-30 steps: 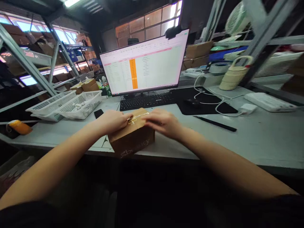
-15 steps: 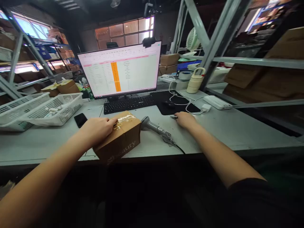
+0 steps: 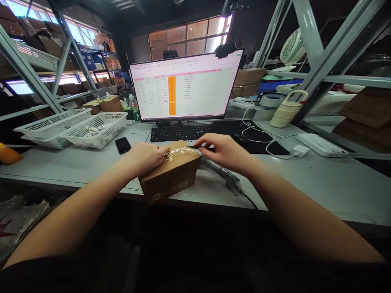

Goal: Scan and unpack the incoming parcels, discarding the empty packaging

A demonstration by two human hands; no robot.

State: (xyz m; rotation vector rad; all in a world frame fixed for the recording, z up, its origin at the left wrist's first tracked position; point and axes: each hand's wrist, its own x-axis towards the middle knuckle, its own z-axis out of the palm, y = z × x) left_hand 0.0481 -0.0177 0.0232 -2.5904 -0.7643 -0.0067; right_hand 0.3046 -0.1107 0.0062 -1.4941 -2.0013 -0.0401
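Note:
A taped brown cardboard box (image 3: 172, 175) with pale lettering on its side sits tilted at the front of the desk. My left hand (image 3: 148, 159) grips its top from the left, fingers curled and thumb near the shiny tape. Over the box's far right corner, my right hand (image 3: 221, 149) pinches a slim dark tool (image 3: 193, 147) whose tip points left across the tape. The tool is too small and dark to name exactly. Partly beneath my right hand lies a grey handheld barcode scanner (image 3: 227, 177), its grip wrapped in clear plastic.
Behind the box stand a keyboard (image 3: 183, 132) and a monitor (image 3: 201, 95). A phone (image 3: 122, 145) and white plastic baskets (image 3: 104, 138) are to the left. A black mouse pad (image 3: 275, 144), white cables, a white power bank (image 3: 322, 145) and a cream flask (image 3: 284, 112) are to the right.
My right hand has lifted the slim tool from the desk by the mouse pad and brought it left to the box top. My left hand keeps its grip; the view has shifted left.

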